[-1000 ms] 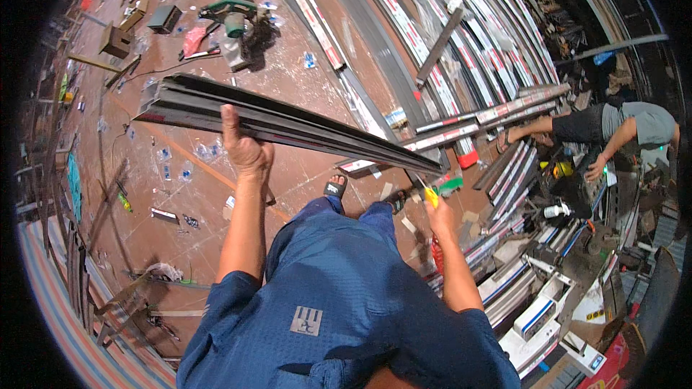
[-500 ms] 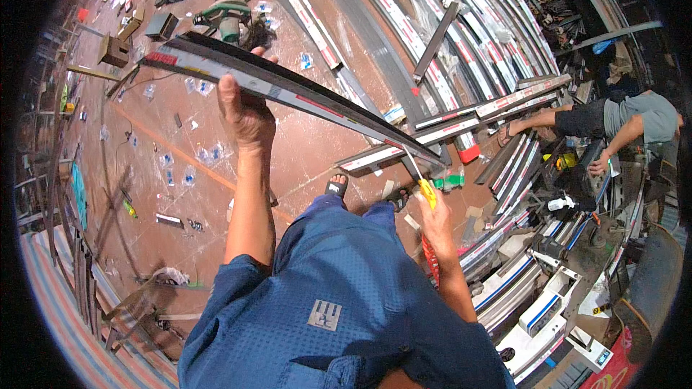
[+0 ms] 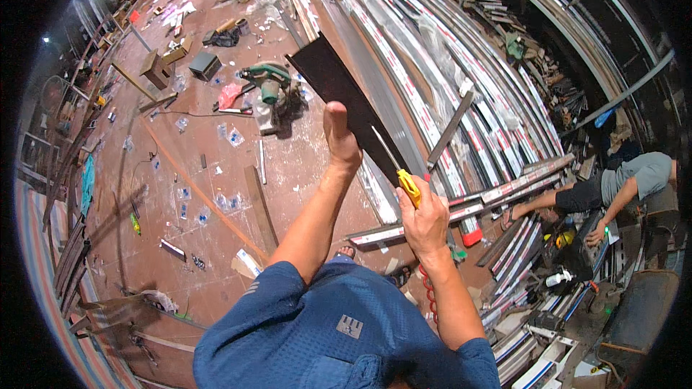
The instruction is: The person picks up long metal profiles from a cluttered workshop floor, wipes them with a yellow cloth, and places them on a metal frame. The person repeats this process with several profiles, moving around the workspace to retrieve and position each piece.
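My left hand (image 3: 342, 140) is wrapped round the edge of a long dark metal profile (image 3: 333, 79), thumb up. The profile slants from the upper middle down toward my right hand (image 3: 425, 225), its dark face turned to me. That right hand grips a yellow air blow gun (image 3: 409, 186) by its handle. The gun's thin nozzle lies across the dark face, pointing up along the bar; whether it touches is hard to tell. From below the hand a red coiled hose (image 3: 430, 292) hangs down.
Long profiles in white and red film (image 3: 425, 54) cover the floor ahead and right. A green power saw (image 3: 270, 86) stands to the left, near small boxes (image 3: 205, 66). Another person (image 3: 634, 184) works low at the right. Plastic scraps (image 3: 229, 202) litter the tiles.
The profile has swung right and turned, so its dark face shows instead of the filmed side. Both hands have come closer together, and the blow gun has moved up onto the bar.
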Motion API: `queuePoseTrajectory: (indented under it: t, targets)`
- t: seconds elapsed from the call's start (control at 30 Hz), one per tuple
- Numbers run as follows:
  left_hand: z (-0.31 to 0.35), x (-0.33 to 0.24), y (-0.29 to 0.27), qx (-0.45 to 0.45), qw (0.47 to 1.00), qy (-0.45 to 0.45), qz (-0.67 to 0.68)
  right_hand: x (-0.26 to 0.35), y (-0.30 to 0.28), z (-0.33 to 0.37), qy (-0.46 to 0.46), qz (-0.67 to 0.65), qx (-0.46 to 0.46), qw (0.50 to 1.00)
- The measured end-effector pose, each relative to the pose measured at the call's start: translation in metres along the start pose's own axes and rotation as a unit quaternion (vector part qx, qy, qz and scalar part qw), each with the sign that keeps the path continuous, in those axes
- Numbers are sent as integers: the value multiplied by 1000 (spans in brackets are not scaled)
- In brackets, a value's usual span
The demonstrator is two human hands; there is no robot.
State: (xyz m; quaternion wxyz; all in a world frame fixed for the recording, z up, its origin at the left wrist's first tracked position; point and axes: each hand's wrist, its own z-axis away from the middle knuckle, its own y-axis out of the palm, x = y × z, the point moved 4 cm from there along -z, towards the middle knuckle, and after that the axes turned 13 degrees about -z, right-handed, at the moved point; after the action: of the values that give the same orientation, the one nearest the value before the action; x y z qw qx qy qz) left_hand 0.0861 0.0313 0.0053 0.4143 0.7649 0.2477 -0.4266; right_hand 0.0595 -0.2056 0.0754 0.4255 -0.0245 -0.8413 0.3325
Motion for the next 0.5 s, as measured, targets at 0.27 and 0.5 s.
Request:
queuePoseTrajectory:
  t: [0.27,0.5]
  targets:
    - [9,-39,22,-9,983,-146,109,52,8,-69,-52,-106,36,992]
    - [0,-36,8,49,980,-124,149,53,-1,-84,-6,-104,19,994]
